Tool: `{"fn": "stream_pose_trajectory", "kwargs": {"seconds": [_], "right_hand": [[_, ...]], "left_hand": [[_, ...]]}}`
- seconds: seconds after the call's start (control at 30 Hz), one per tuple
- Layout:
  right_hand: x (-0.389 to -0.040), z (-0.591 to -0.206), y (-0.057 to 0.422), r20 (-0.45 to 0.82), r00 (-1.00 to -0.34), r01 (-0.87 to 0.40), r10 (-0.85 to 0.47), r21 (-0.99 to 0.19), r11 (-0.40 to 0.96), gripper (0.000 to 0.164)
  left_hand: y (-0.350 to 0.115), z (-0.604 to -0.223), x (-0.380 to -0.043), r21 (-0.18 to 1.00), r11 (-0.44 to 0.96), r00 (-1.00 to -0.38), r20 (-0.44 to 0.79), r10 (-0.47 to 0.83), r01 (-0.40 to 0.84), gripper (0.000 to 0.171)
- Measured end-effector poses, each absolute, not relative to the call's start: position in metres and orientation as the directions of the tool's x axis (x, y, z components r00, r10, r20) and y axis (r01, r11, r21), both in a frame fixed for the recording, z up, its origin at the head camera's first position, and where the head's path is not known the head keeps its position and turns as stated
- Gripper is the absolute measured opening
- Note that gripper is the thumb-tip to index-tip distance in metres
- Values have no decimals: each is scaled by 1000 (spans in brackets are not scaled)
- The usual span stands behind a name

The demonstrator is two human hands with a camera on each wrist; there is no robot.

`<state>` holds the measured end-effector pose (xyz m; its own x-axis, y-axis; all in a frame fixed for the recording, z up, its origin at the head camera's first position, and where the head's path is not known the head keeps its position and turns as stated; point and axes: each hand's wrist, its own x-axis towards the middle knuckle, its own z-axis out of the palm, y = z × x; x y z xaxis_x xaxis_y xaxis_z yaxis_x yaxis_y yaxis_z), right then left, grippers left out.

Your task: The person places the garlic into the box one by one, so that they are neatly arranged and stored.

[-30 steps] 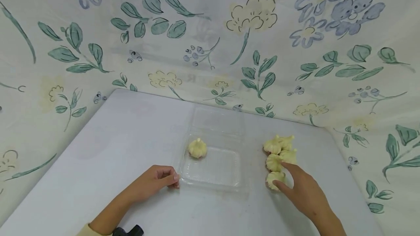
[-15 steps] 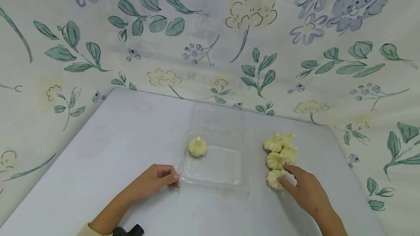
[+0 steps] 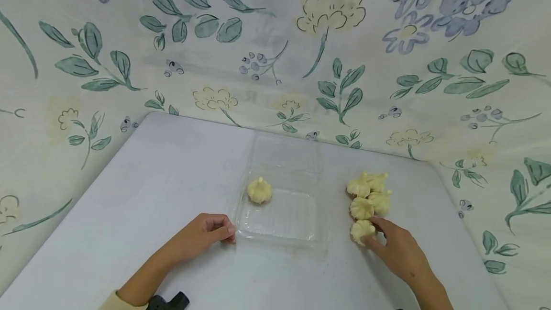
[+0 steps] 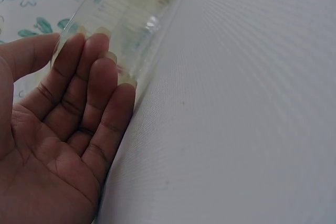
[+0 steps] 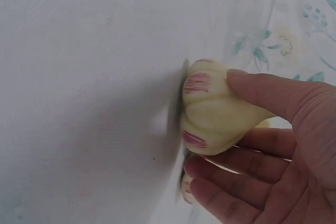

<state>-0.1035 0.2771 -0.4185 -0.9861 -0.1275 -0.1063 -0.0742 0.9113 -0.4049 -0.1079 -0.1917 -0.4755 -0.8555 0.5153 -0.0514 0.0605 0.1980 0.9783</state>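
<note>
My right hand (image 3: 400, 250) holds the nearest garlic bulb (image 3: 360, 232) at the front of a small group on the right. In the right wrist view the thumb lies on one side of this pale bulb (image 5: 212, 106) with pink streaks, fingers on the other. My left hand (image 3: 200, 238) is at the front left corner of an open clear plastic container (image 3: 280, 241). The left wrist view shows thumb and curled fingers at the container's rim (image 4: 79, 11). One garlic bulb (image 3: 259, 191) sits inside, at the back left of the container's base.
Several more garlic bulbs (image 3: 362, 208) are clustered just behind the held one. The container's lid (image 3: 286, 152) lies folded back on the white table (image 3: 172, 166). A flowered cloth (image 3: 267, 27) hangs behind and at the sides. A black object (image 3: 172, 302) is by the left wrist.
The right thumb and fingers have closed in around the nearest garlic bulb. The left hand stays at the container's corner. The head view has tilted slightly.
</note>
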Motion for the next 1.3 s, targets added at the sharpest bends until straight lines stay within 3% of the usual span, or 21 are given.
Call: {"fn": "stream_pose_trajectory", "kwargs": {"seconds": [0.67,1.3], "right_hand": [[-103,-424,277,-203,-978,33,-44,-359,933,75],[-102,-425,274,-203,-979,43,-31,-348,936,75]], "left_hand": [[-192,-471,-111,974,223,-857,-82,510,40,23],[-193,-471,-109,974,223,-859,-79,506,42,21]]}}
